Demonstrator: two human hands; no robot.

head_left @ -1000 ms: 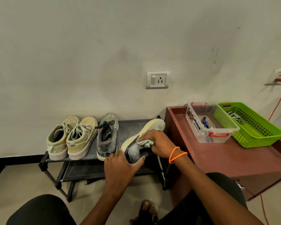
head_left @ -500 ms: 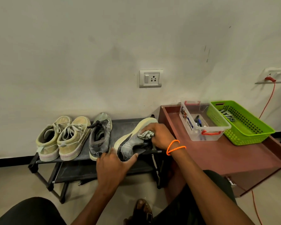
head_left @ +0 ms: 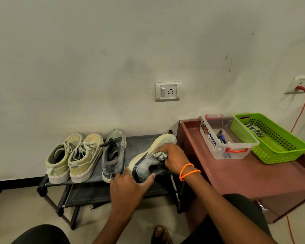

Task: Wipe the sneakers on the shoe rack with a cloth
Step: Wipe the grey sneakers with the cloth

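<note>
Grey sneaker [head_left: 145,166] lies tipped on its side at the right end of the black shoe rack [head_left: 141,140], pale sole turned toward the wall, upper facing the person. Left hand [head_left: 128,189] grips its heel end, thumb over the collar, fingers curled beneath; judged to be bracing the shoe so it does not slide under pressure. Right hand [head_left: 173,159], orange cord bracelets [head_left: 188,171] at the wrist, is closed round a bunched striped cloth [head_left: 159,155] pressed to the upper near the laces. Tipping probably exposes the side panel to the cloth. Matching grey sneaker [head_left: 114,154] stands upright just beside it; tan sneaker pair [head_left: 74,157] sits at the left end, apart from both hands. Judgement: wiping of one shoe in progress, three others apparently untouched. On the brown cabinet [head_left: 236,175] to the right: clear plastic box [head_left: 227,138], green basket [head_left: 271,138].
</note>
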